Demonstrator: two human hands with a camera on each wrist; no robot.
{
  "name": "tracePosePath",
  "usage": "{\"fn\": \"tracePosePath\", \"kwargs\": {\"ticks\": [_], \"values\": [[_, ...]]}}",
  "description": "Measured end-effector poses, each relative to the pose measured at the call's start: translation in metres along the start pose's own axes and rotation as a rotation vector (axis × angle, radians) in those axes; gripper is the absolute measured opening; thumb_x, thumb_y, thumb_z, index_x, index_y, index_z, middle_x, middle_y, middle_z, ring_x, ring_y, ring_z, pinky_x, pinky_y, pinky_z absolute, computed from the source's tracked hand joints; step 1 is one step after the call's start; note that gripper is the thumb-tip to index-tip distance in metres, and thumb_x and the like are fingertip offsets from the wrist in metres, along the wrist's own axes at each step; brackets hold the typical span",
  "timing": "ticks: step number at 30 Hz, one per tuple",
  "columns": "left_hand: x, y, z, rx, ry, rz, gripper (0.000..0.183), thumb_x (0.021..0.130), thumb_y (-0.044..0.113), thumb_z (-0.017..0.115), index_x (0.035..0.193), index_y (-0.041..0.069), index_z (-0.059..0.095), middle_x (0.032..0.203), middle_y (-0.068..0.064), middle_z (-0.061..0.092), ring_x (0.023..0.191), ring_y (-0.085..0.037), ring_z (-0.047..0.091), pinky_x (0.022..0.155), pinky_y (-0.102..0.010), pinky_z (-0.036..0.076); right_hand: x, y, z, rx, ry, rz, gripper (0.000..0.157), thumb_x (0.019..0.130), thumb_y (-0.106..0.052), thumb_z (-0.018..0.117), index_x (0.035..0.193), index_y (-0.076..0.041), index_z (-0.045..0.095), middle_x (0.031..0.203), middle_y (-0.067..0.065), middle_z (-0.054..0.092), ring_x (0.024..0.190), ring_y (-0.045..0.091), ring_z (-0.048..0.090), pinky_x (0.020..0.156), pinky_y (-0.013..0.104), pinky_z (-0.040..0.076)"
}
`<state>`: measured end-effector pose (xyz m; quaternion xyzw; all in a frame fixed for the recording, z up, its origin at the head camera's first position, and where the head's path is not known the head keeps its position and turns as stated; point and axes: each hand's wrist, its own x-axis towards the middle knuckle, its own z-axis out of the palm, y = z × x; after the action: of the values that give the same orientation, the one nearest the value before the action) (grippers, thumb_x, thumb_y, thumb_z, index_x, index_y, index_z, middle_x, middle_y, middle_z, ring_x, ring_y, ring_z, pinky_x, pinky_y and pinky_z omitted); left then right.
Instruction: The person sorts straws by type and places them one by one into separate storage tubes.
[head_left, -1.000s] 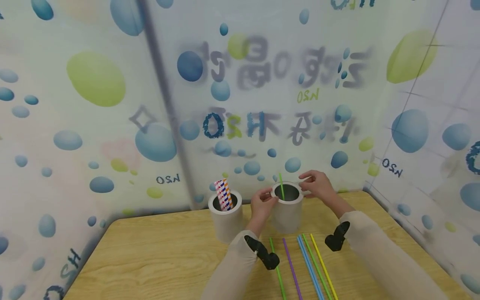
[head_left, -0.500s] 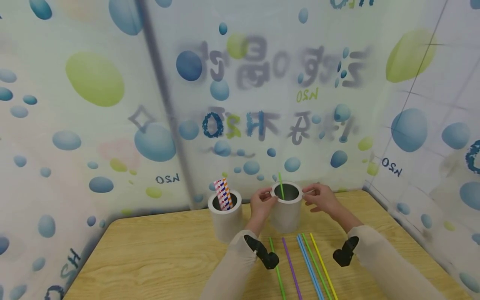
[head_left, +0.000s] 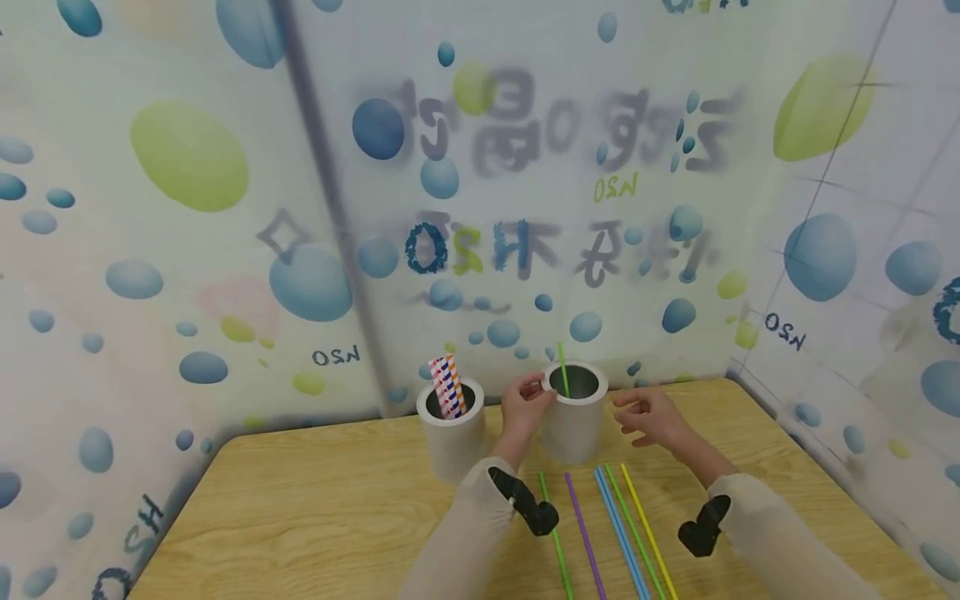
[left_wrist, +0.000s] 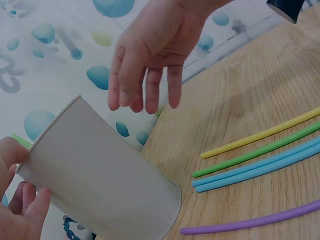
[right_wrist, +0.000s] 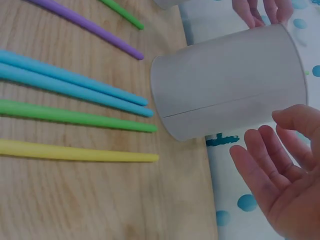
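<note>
My left hand (head_left: 525, 412) grips the rim of a white cylindrical container (head_left: 576, 433) from its left side, thumb at the front. A single green straw (head_left: 562, 367) leans up out of that container. To the right of it my right hand (head_left: 654, 417) hovers apart, fingers loosely bent and holding nothing; the right wrist view shows its palm (right_wrist: 295, 185) beside the container wall. In front of the container lie a green straw (head_left: 561, 560), a purple straw (head_left: 585, 533), two blue straws (head_left: 622, 533), another green straw (head_left: 636, 533) and a yellow straw (head_left: 650, 533).
A second white container (head_left: 453, 446) stands to the left, with several patterned paper straws (head_left: 447, 387) in it. Both containers are near the back edge of the wooden table (head_left: 322, 500). A printed curtain (head_left: 187, 275) hangs behind and along the sides.
My right hand has moved from the container's right rim outward to the right and down, away from it. My left hand stays at the rim, and the straws lie unchanged.
</note>
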<state>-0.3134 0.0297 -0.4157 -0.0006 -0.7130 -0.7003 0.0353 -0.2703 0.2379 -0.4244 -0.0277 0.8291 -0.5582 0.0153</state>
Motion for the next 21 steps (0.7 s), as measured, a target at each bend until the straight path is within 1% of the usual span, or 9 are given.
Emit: {"fn": "tracePosePath", "kwargs": {"ticks": [3, 6, 14, 16, 21], "values": [[0.0, 0.001, 0.0, 0.0, 0.002, 0.008, 0.03, 0.074, 0.0, 0.07, 0.104, 0.0, 0.065, 0.089, -0.009, 0.058, 0.083, -0.017, 0.058, 0.077, -0.029, 0.051, -0.004, 0.008, 0.001, 0.007, -0.001, 0.034, 0.036, 0.087, -0.009, 0.059, 0.115, 0.013, 0.049, 0.09, 0.022, 0.061, 0.076, 0.028, 0.061, 0.061, 0.043, 0.054], [0.0, 0.001, 0.001, 0.006, 0.009, 0.006, 0.031, 0.074, 0.001, 0.071, 0.104, 0.0, 0.065, 0.088, -0.008, 0.058, 0.082, -0.017, 0.058, 0.076, -0.028, 0.051, -0.007, 0.017, 0.002, 0.014, -0.004, 0.073, 0.035, 0.087, -0.009, 0.06, 0.114, 0.012, 0.049, 0.091, 0.023, 0.06, 0.076, 0.025, 0.06, 0.062, 0.044, 0.054], [0.0, 0.001, 0.001, 0.004, 0.01, 0.002, 0.031, 0.074, 0.001, 0.071, 0.104, 0.0, 0.064, 0.089, -0.008, 0.057, 0.083, -0.017, 0.058, 0.077, -0.029, 0.051, -0.017, 0.037, 0.01, 0.002, -0.01, 0.164, 0.03, 0.086, -0.007, 0.059, 0.11, 0.009, 0.051, 0.088, 0.016, 0.06, 0.074, 0.023, 0.059, 0.062, 0.043, 0.053], [0.0, 0.0, 0.001, -0.001, 0.007, 0.008, 0.031, 0.074, 0.001, 0.07, 0.104, 0.0, 0.064, 0.089, -0.008, 0.057, 0.082, -0.017, 0.058, 0.077, -0.029, 0.051, -0.019, 0.043, 0.012, -0.008, -0.003, 0.18, 0.03, 0.086, -0.007, 0.06, 0.109, 0.009, 0.052, 0.086, 0.014, 0.059, 0.073, 0.023, 0.058, 0.06, 0.04, 0.053], [0.0, -0.001, 0.001, -0.007, 0.005, 0.007, 0.03, 0.075, 0.0, 0.07, 0.104, 0.0, 0.064, 0.089, -0.008, 0.057, 0.082, -0.017, 0.057, 0.077, -0.028, 0.051, -0.022, 0.053, 0.017, -0.014, 0.015, 0.257, 0.029, 0.085, -0.008, 0.061, 0.11, 0.006, 0.053, 0.084, 0.011, 0.057, 0.07, 0.02, 0.056, 0.057, 0.036, 0.052]]}}
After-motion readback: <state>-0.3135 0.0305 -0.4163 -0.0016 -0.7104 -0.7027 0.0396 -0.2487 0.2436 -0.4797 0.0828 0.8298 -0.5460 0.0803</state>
